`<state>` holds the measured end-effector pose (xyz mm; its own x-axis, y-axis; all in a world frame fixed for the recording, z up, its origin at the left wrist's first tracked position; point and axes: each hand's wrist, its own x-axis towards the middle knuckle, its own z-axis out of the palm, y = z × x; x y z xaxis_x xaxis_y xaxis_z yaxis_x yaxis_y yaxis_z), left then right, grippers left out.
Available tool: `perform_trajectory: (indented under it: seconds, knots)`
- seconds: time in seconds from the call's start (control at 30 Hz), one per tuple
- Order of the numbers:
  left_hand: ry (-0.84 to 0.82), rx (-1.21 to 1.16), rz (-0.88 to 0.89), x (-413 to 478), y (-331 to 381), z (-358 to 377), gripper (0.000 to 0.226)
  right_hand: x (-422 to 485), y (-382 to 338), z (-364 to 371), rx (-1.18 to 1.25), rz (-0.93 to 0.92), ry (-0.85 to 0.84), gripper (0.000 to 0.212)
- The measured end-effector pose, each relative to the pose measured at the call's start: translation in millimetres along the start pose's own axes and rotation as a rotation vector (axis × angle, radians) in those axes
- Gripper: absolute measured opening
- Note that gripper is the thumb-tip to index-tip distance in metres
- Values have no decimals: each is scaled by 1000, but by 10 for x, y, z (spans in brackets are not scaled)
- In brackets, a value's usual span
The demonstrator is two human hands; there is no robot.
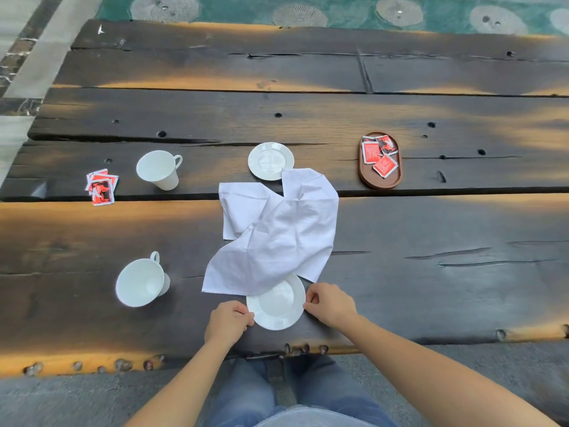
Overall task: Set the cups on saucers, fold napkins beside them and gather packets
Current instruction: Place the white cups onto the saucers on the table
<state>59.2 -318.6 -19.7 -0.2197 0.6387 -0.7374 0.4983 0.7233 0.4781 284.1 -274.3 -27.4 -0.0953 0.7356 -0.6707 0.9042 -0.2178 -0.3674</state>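
Note:
A white saucer (pixel 277 306) lies near the table's front edge, its far rim under a crumpled white napkin (pixel 277 235). My left hand (pixel 228 322) pinches the saucer's left rim and my right hand (pixel 331 303) pinches its right rim. A second white napkin (pixel 240 208) lies partly beneath the first. Another saucer (pixel 269 160) sits further back, its near rim touched by the napkin. One white cup (pixel 141 280) stands at the left front, a second cup (pixel 158 169) behind it. Red packets (pixel 101 186) are piled at the far left.
An oval brown tray (pixel 363 174) at the right holds several red packets (pixel 380 155). The table (pixel 431 272) is dark rough planks with cracks and holes. Its front edge runs just above my knees. A teal patterned carpet (pixel 338 13) lies beyond the far edge.

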Motion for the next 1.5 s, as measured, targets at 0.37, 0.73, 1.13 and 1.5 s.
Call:
perform_trajectory:
  seconds: [0.37, 0.73, 1.13, 1.5]
  knots:
    - [-62, 96, 31, -20, 86, 172, 14, -47, 263, -129, -13, 20, -47, 10]
    - [-61, 138, 52, 9, 57, 189, 12, -44, 256, -154, 8, 7, -64, 9]
    - [-83, 109, 74, -21, -59, 26, 12, -45, 177, -415, -111, -52, -114, 17]
    - [85, 14, 58, -63, -529, -633, 12, -91, -634, -287, -219, -323, -348, 20]
